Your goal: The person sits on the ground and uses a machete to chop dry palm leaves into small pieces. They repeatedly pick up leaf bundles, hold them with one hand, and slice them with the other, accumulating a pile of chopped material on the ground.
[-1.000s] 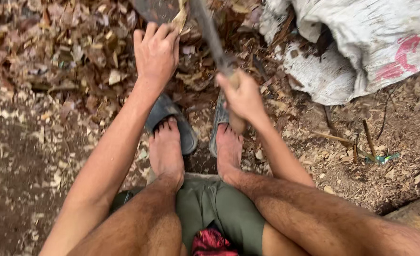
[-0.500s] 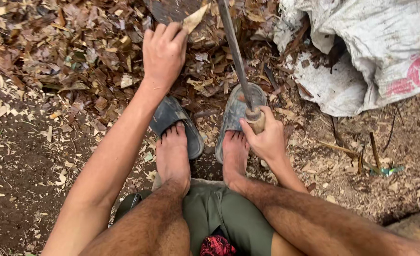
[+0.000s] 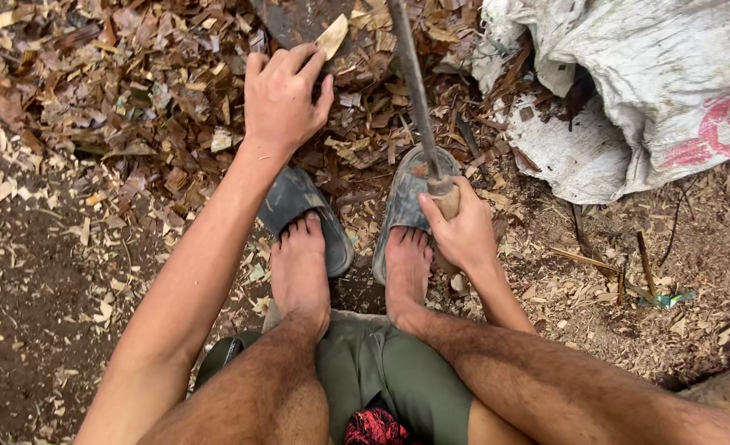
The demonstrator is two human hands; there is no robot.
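My left hand (image 3: 283,95) reaches forward and rests, fingers curled, on a dark piece of wood (image 3: 299,21) at the top of the view; a pale wood chip (image 3: 332,36) lies just beyond the fingertips. My right hand (image 3: 459,229) is shut on the wooden handle of a long metal blade (image 3: 409,78), which points up and away over the ground. Both bare feet rest on grey sandals (image 3: 300,206) between the two hands.
Wood chips and dry leaves (image 3: 117,107) cover the ground ahead. A white woven sack (image 3: 670,82) lies at the upper right. Bare dark soil (image 3: 27,288) is at the left. Thin sticks (image 3: 620,272) lie at the right.
My right hand has drawn the blade back toward me and lowered it beside the right foot. The left hand has stayed on the dark wood.
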